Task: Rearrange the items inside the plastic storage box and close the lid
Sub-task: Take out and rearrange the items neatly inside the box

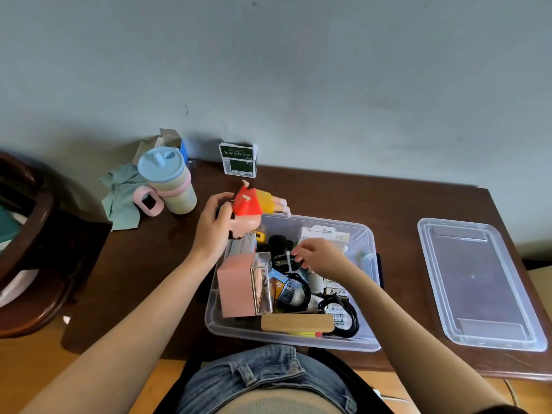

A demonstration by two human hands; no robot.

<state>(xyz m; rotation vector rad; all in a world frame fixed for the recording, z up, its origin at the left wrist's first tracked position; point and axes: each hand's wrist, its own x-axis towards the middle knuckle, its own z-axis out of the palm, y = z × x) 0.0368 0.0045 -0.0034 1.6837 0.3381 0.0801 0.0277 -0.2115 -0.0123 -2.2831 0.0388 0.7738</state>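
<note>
— Where's the storage box (pixel 294 339)?
— On the counter (pixel 373 198), lid (pixel 478 282) lying apart to its right.
— The grips?
— Left hand (pixel 213 225) clutches a doll (pixel 254 204); right hand (pixel 321 255) is loosely curled inside the box, contact unclear.

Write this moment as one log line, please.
left hand: holds red-shirted toy figure | right hand: inside clear plastic storage box | clear lid: off, on table
</note>
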